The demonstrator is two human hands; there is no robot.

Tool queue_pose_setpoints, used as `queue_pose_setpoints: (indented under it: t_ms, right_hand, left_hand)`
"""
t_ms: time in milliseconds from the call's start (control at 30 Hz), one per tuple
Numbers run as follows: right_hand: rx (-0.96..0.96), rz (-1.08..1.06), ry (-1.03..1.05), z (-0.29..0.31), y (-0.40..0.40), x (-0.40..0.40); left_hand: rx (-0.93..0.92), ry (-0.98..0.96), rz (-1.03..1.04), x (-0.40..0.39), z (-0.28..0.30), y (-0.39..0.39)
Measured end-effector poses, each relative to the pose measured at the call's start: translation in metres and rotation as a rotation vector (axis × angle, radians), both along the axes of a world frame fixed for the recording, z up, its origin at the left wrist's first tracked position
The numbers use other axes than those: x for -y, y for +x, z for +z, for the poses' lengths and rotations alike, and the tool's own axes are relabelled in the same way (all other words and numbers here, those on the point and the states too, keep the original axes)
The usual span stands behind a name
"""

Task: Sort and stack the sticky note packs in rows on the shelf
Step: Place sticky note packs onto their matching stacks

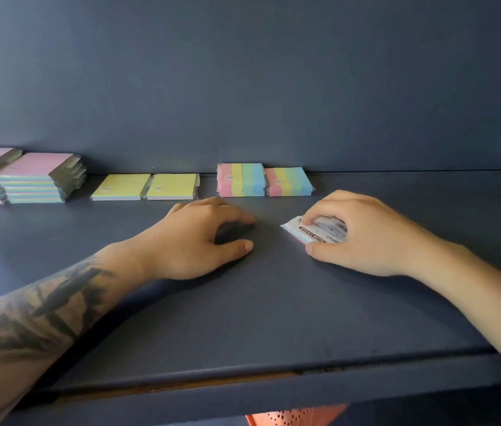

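- Head view: the right hand (366,233) pinches a wrapped sticky note pack (313,232) between curled fingers and thumb; the pack, label up and reading "STICKY NOTE", sits low over the dark blue shelf (274,302), near its middle.
- The left hand (200,238) rests on the shelf just left of that pack, fingers loosely curved downward and holding nothing, thumb flat on the surface.
- Along the back wall, from the left: two tall stacks of pink-topped packs (32,178), touching each other.
- Next come two yellow packs (146,186), lying flat side by side.
- Further right, two striped packs (263,181) in pink, yellow, green and blue stand just beside each other, behind the hands.
- An orange object (292,416) shows below the shelf edge.
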State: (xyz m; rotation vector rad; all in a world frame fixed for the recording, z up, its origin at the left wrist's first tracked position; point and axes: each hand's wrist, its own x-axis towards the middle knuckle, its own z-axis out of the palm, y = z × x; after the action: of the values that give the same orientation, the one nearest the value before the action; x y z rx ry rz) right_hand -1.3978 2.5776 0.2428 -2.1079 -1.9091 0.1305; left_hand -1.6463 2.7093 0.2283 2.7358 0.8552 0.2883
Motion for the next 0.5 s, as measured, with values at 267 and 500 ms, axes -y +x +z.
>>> queue_pose_setpoints:
  t_ms: [267, 500]
  right_hand:
    - [-0.433, 0.215, 0.091, -0.009, -0.018, -0.001]
    - [-1.016, 0.298, 0.172, -0.011, -0.014, -0.007]
  left_hand:
    - [0.318, 0.038, -0.223, 0.009, -0.003, 0.000]
    - [0.455, -0.054, -0.264, 0.014, 0.001, 0.000]
